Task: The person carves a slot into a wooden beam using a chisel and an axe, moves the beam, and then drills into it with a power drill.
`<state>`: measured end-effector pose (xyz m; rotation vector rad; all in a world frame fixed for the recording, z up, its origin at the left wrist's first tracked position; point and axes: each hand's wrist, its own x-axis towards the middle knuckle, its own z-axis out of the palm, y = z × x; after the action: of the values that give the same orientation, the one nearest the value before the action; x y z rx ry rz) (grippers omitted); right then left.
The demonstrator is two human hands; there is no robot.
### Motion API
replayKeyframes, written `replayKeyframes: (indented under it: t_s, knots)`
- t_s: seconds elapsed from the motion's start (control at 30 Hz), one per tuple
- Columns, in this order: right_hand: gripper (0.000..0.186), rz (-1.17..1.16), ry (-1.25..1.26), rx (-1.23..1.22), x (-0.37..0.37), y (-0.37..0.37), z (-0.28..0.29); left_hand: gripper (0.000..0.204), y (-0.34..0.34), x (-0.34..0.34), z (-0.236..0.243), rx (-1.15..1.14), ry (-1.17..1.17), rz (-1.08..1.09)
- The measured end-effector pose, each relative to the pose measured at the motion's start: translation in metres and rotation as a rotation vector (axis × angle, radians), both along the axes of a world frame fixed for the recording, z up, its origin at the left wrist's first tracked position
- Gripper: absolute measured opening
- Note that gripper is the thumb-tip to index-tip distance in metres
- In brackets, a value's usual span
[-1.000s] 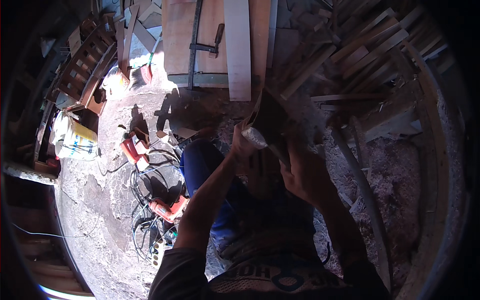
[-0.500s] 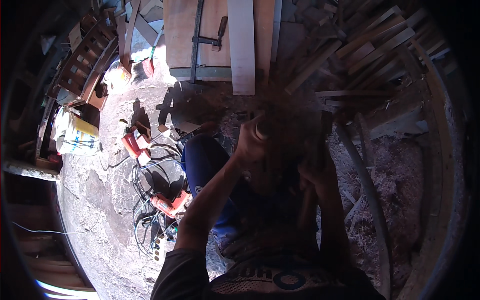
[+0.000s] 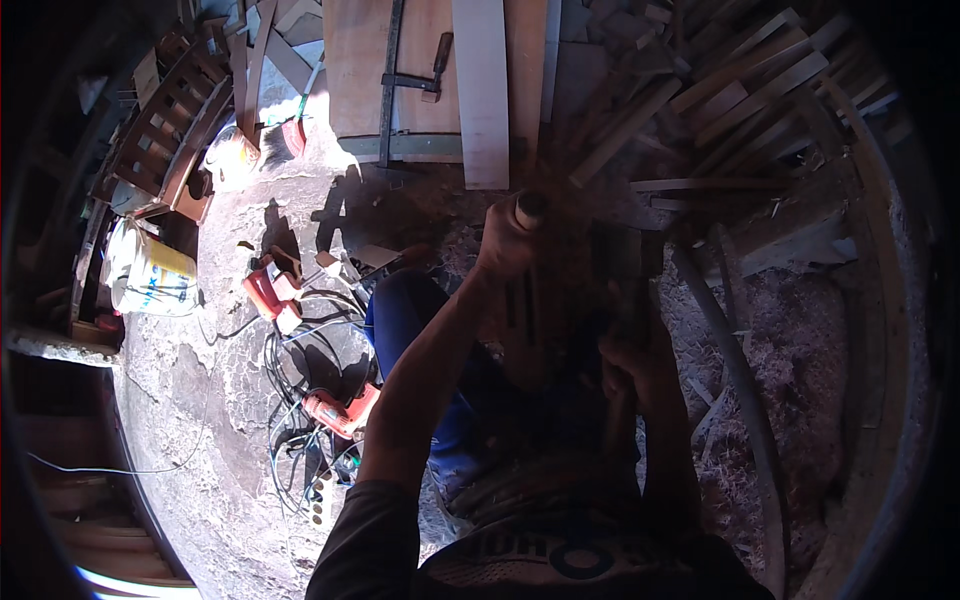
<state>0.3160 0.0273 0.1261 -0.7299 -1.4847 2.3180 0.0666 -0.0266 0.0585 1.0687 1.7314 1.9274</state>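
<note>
Left hand [image 3: 508, 240] and right hand [image 3: 632, 355] apart, I clasp a pale, round-ended, apparently wooden piece [image 3: 530, 209] in the first, before the blue-trousered lap [image 3: 462, 430], and a dark, broad-headed, wooden-handled tool [image 3: 625, 251] in the second, the left best placed clear of its head.

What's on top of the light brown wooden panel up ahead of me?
On the panel are a dark bar clamp and, to its right, a long pale plank. The surface directly beneath them is covered, so I can't see it.
</note>
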Motion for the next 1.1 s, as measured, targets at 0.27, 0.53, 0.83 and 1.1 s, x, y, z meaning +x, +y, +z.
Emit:
replayKeyframes:
  t_s: [0.27, 0.53, 0.83, 1.1]
  knots:
    - [0.076, 0.073, -0.098, 0.183, -0.006, -0.005, 0.009, 0.015, -0.002, 0.002, 0.007, -0.014, 0.04, -0.01]
    - [0.067, 0.048, 0.084, 1.414, -0.057, 0.011, 0.04, 0.032, -0.014, -0.008, -0.005, 0.119, 0.09, -0.051]
    - [0.064, 0.311, -0.152, 1.356, -0.066, 0.01, 0.05, 0.033, -0.015, -0.013, -0.046, 0.188, 0.273, -0.107]
    - [0.06, 0.025, 0.151, 1.152, -0.067, 0.008, 0.073, 0.032, 0.008, -0.019, -0.011, 0.098, -0.015, 0.013]
